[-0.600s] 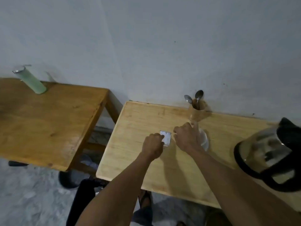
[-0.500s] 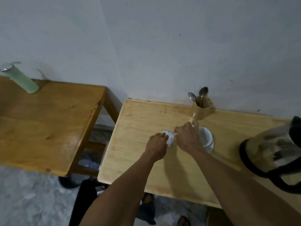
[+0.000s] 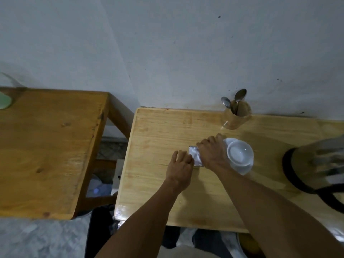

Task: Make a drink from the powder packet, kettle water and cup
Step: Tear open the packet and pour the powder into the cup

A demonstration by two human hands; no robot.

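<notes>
A small silvery powder packet (image 3: 195,156) is held between both hands over the light wooden table (image 3: 152,138). My left hand (image 3: 180,167) grips its left edge and my right hand (image 3: 212,152) grips its right edge, covering part of it. Just right of my right hand a white cup (image 3: 240,153) stands on a white saucer (image 3: 245,169). The glass kettle (image 3: 316,162) with a black base ring and handle is at the right edge, blurred and partly cut off.
A clear glass (image 3: 236,116) holding two spoons (image 3: 240,95) stands by the wall behind the cup. A darker wooden table (image 3: 46,146) sits to the left across a gap, with a green bottle (image 3: 4,101) at its far left corner.
The view has shifted left and downward, so the cup and saucer now show more fully. Both hands stay closed on the packet in the same spot beside the cup.
</notes>
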